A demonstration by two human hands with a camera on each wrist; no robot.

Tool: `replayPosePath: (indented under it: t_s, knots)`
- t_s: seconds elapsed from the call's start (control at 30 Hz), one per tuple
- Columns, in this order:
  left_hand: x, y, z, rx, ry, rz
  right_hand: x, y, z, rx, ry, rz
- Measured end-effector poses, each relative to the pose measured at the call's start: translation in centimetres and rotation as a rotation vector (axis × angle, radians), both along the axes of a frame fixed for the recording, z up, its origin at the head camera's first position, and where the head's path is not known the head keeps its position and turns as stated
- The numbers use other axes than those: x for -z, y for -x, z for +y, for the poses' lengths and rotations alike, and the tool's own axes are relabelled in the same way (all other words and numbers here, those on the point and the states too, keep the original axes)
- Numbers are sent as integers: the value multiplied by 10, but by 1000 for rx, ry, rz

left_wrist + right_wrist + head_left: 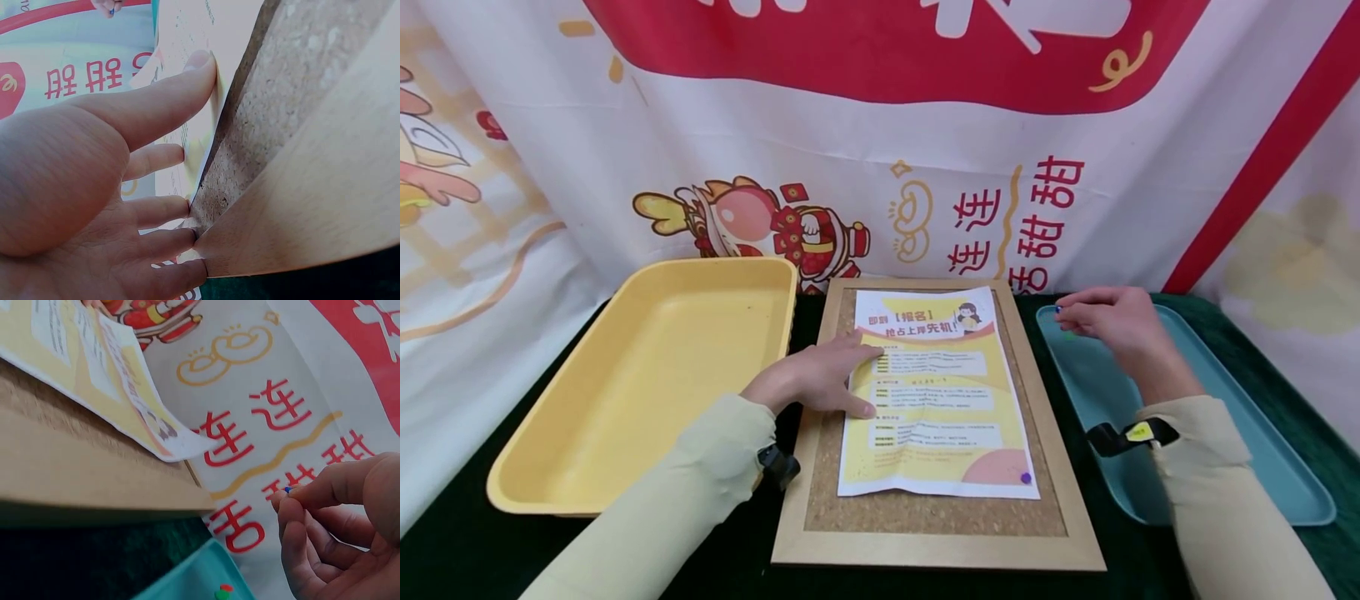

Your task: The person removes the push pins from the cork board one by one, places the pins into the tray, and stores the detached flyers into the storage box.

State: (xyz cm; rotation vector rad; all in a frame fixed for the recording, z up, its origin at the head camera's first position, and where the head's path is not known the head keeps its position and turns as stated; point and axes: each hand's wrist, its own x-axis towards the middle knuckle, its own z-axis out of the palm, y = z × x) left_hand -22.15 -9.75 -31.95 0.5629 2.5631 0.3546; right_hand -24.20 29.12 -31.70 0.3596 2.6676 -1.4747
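Note:
A yellow and white printed sheet (928, 458) lies on a wood-framed cork board (932, 518). At the sheet's lower right corner sits a purple pushpin (1026, 478). My left hand (820, 375) rests with fingers spread on the sheet's left edge; in the left wrist view its thumb (181, 94) touches the paper. Over the far left end of a blue-green tray (1240, 442), my right hand (1108, 321) pinches a small blue pushpin (288, 490) between thumb and forefinger. The sheet's far corner curls up off the board in the right wrist view.
Left of the board stands a deep yellow tray (647, 400). Small red and green pieces (223, 592) lie in the blue-green tray. Dark green cloth (715, 542) covers the table, and a printed white and red banner (850, 133) hangs right behind.

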Motion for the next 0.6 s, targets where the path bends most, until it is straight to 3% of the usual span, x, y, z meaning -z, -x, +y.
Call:
replayPosePath:
  t_s: [0.23,0.6]
  knots:
    - [-2,-1,0,3,-5,-3,7,2,18,0,18,-63]
    - [0,1,-2,0,-8,-13,24,5,40,12,-81,-154]
